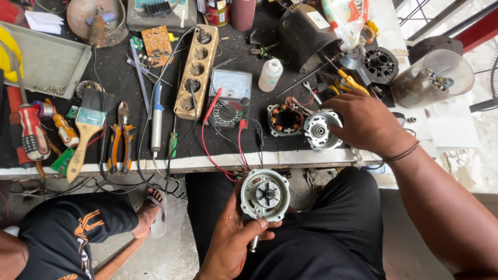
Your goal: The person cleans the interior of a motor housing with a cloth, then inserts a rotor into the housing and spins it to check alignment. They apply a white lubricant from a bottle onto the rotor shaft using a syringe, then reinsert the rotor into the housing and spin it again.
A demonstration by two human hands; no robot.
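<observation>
My left hand [232, 237] holds a round grey metal motor cover [265, 194] with a shaft over my lap, below the bench edge. My right hand [364, 122] rests on the bench, fingers touching a second round silver motor cover [319, 130]. Right beside that cover sits a motor stator [285, 120] with copper windings and red and white wires.
On the black-covered bench [119, 78] lie an analog multimeter [229, 98] with red and black leads, a wooden socket strip [195, 70], a soldering iron [156, 122], orange-handled pliers [119, 137], a paintbrush [85, 132], a white bottle [270, 74] and a black motor housing [303, 33]. Another person's leg and sandalled foot [150, 210] are at lower left.
</observation>
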